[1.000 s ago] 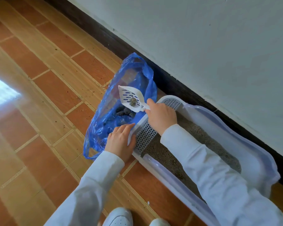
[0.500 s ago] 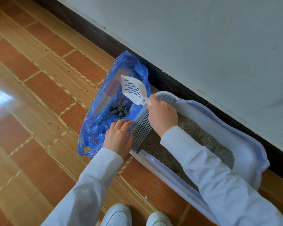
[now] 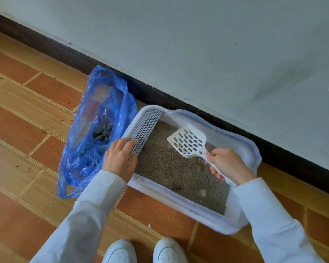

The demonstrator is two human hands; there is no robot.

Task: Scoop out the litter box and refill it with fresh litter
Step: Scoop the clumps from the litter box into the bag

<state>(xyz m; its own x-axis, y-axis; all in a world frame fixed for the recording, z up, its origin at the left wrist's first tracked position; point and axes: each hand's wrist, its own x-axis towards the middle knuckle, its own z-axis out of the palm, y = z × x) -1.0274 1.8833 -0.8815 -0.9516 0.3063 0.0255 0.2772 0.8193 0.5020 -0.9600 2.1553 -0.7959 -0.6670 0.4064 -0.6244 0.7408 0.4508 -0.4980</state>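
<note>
A white litter box (image 3: pixel 241 143) lies on the tiled floor against the wall, with grey-brown litter (image 3: pixel 175 171) inside and a slotted grid step (image 3: pixel 144 128) at its left end. My right hand (image 3: pixel 228 164) grips the handle of a white slotted scoop (image 3: pixel 188 141), which hovers empty over the litter. My left hand (image 3: pixel 120 158) rests on the box's left edge where the rim of the blue plastic bag (image 3: pixel 95 130) meets it. Dark clumps (image 3: pixel 103 132) lie inside the bag.
A dark skirting board (image 3: pixel 179 103) and a white wall run right behind the box. Specks of litter dot the orange tiles (image 3: pixel 27 130) left of the bag. My white shoes (image 3: pixel 144 251) stand just in front of the box.
The scoop tipped its clump into the bag, then my right hand carried it right, back over the litter box. My left hand stayed at the bag and box edge.
</note>
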